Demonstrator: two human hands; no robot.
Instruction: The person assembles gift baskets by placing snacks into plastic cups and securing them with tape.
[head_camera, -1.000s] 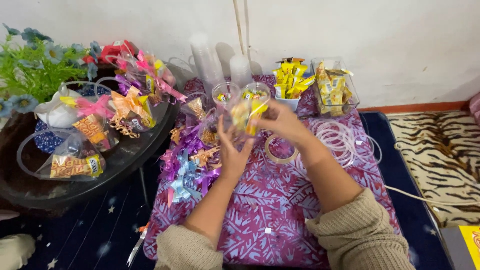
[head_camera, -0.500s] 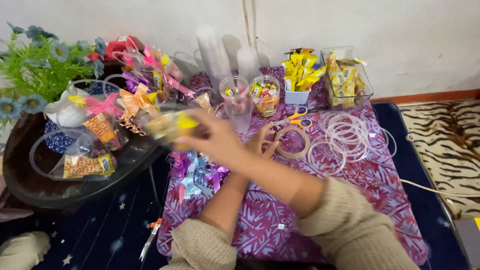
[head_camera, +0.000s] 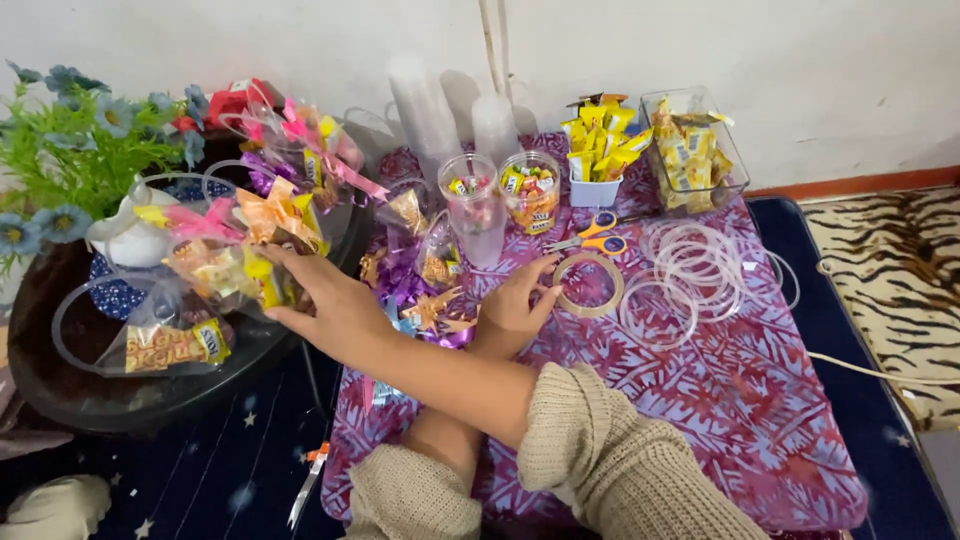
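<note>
My arms are crossed. My right hand (head_camera: 335, 305) reaches left over the round black tray (head_camera: 120, 400) and grips a clear-wrapped snack packet (head_camera: 235, 272) with yellow sweets and an orange ribbon, set among other wrapped packets. My left hand (head_camera: 515, 305) lies on the purple patterned cloth (head_camera: 740, 390), thumb and forefinger pinching the near rim of a tape roll (head_camera: 592, 285). Loose ribbon bows (head_camera: 425, 300) lie between the two hands.
Two clear cups of sweets (head_camera: 500, 195) stand mid-table, with stacked empty cups (head_camera: 425, 100) behind. Orange-handled scissors (head_camera: 595, 235), clear plastic rings (head_camera: 700, 270), a small white box of yellow sachets (head_camera: 597, 160) and a clear box of snacks (head_camera: 690, 150) sit right. Blue artificial flowers (head_camera: 70, 150) stand left.
My right hand carried the wrapped packet from the table's middle leftward across my left arm down to the black tray. My left hand dropped to the tape roll.
</note>
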